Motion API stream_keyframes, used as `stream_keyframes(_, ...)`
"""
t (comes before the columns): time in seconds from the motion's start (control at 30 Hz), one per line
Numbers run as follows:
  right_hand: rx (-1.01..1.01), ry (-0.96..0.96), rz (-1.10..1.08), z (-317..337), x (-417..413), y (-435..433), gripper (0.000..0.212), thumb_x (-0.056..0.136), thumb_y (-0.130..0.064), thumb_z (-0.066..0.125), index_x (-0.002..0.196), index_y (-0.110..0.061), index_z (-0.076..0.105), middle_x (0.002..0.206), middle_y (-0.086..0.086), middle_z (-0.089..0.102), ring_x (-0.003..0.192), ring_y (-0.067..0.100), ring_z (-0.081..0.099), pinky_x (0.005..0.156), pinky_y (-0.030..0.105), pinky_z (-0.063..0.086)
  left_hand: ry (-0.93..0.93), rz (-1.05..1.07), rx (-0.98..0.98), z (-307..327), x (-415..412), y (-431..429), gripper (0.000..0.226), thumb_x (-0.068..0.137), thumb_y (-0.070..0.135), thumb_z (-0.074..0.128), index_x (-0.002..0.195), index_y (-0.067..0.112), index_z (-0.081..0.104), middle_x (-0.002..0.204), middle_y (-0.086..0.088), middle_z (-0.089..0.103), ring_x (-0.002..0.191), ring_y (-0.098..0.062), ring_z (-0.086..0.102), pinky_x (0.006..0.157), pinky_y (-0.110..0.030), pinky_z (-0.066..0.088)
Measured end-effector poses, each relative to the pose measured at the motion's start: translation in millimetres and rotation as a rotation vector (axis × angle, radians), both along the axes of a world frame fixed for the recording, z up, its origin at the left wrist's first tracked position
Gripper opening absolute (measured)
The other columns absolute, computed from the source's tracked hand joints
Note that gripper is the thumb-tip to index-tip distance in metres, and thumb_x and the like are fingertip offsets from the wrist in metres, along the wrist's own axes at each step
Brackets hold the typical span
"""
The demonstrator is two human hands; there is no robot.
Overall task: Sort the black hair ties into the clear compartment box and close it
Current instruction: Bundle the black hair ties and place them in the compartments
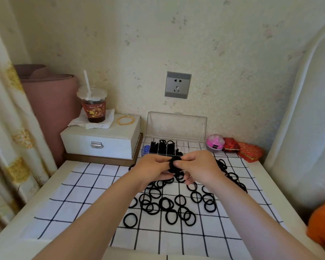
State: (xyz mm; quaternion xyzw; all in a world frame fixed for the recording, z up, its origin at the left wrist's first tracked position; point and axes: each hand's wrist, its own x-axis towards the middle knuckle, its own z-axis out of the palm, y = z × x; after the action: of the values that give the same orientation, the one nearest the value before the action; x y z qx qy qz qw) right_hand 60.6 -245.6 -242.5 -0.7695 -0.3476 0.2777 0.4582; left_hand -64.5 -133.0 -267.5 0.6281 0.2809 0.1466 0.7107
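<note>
Fingers [177, 163] of both hands pinched shut on a small bundle of hair ties [174, 164], left hand [152, 170] and right hand [201, 167] meeting just in front of the clear box [176, 126]. Lid up, left compartments already filled. Many loose ties [169, 203] scattered on the checked cloth [83, 188] nearer than the box. Probably soft, light, stretchy, springy; best pinched across the whole stack.

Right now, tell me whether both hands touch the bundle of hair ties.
Touching. The head view shows left hand and right hand pinching the bundle of hair ties.
</note>
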Motion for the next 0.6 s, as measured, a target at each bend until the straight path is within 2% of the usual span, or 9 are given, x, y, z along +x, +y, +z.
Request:
stream_keyframes(0.1, 0.003, -0.030, -0.039, -4, 0, 4, 0.007, 0.083, -0.022, 0.080, 0.086, -0.020, 0.073, 0.058, 0.012, 0.070, 0.047, 0.019, 0.064, 0.058, 0.038, 0.062, -0.005, -0.017, -0.066, 1, 1, -3, 0.024, 0.096, 0.013, 0.062, 0.118, 0.008, 0.070, 0.108, -0.012, 0.075, 0.102, -0.022, 0.072, 0.090, -0.032, 0.058)
stream_keyframes(0.17, 0.002, -0.064, -0.061, -4, 0, 5, 0.007, 0.083, -0.023, 0.079, 0.084, -0.020, 0.072, 0.060, 0.012, 0.071, 0.047, 0.020, 0.066, 0.059, 0.040, 0.063, -0.036, -0.013, -0.149, 1, 1, -3, 0.025, 0.098, 0.017, 0.056, 0.116, 0.006, 0.070, 0.113, -0.018, 0.072, 0.106, -0.028, 0.070, 0.093, -0.038, 0.057)
stream_keyframes(0.2, 0.002, -0.087, -0.068, -4, -1, 4, 0.008, 0.083, -0.023, 0.079, 0.083, -0.021, 0.071, 0.061, 0.011, 0.071, 0.046, 0.018, 0.066, 0.056, 0.037, 0.062, -0.048, -0.018, -0.165, 1, 1, -3, 0.026, 0.098, 0.022, 0.058, 0.115, 0.007, 0.071, 0.114, -0.018, 0.071, 0.107, -0.030, 0.069, 0.094, -0.040, 0.056)
stream_keyframes(0.27, -0.009, -0.146, -0.060, -3, -3, 3, 0.009, 0.084, -0.024, 0.078, 0.086, -0.021, 0.070, 0.060, 0.006, 0.069, 0.041, 0.011, 0.062, 0.046, 0.026, 0.056, -0.027, -0.037, -0.088, -2, 1, -3, 0.029, 0.094, 0.027, 0.065, 0.116, 0.010, 0.071, 0.116, -0.011, 0.072, 0.107, -0.024, 0.070, 0.094, -0.037, 0.056)
stream_keyframes(0.33, -0.014, -0.190, -0.030, -2, -5, 2, 0.009, 0.084, -0.026, 0.078, 0.085, -0.023, 0.071, 0.060, 0.002, 0.068, 0.040, 0.008, 0.061, 0.045, 0.024, 0.054, -0.015, -0.026, -0.041, -4, 2, -3, 0.026, 0.095, 0.019, 0.064, 0.117, 0.009, 0.071, 0.113, -0.009, 0.073, 0.105, -0.020, 0.070, 0.092, -0.032, 0.057)
stream_keyframes(0.4, -0.013, -0.184, 0.020, 1, -3, 0, 0.011, 0.085, -0.026, 0.078, 0.080, -0.026, 0.068, 0.059, -0.002, 0.066, 0.040, 0.004, 0.059, 0.041, 0.018, 0.048, -0.034, 0.002, -0.090, -5, 2, -2, 0.022, 0.096, 0.013, 0.061, 0.115, 0.008, 0.071, 0.110, -0.010, 0.075, 0.102, -0.021, 0.071, 0.087, -0.028, 0.058)
stream_keyframes(0.47, -0.030, -0.152, 0.098, 7, 2, -4, 0.003, 0.087, -0.026, 0.075, 0.086, -0.023, 0.075, 0.054, -0.008, 0.065, 0.042, 0.002, 0.057, 0.040, 0.013, 0.040, -0.049, 0.021, -0.141, -4, 3, -2, 0.021, 0.097, 0.011, 0.059, 0.113, 0.006, 0.071, 0.108, -0.011, 0.075, 0.100, -0.021, 0.072, 0.084, -0.027, 0.059)
stream_keyframes(0.53, -0.013, -0.083, 0.132, 12, 7, -8, 0.009, 0.089, -0.027, 0.070, 0.094, -0.024, 0.077, 0.059, -0.011, 0.067, 0.050, 0.006, 0.056, 0.044, 0.015, 0.040, -0.048, 0.051, -0.149, -5, 3, -1, 0.021, 0.097, 0.010, 0.058, 0.113, 0.005, 0.071, 0.107, -0.013, 0.075, 0.099, -0.022, 0.072, 0.084, -0.028, 0.060)
stream_keyframes(0.6, 0.024, -0.049, 0.063, 14, 13, -9, 0.010, 0.090, -0.027, 0.067, 0.096, -0.026, 0.075, 0.074, -0.008, 0.071, 0.057, 0.009, 0.058, 0.049, 0.020, 0.042, -0.042, 0.090, -0.156, -7, 4, -1, 0.020, 0.096, 0.008, 0.060, 0.112, 0.005, 0.071, 0.104, -0.015, 0.075, 0.096, -0.022, 0.072, 0.084, -0.030, 0.060)
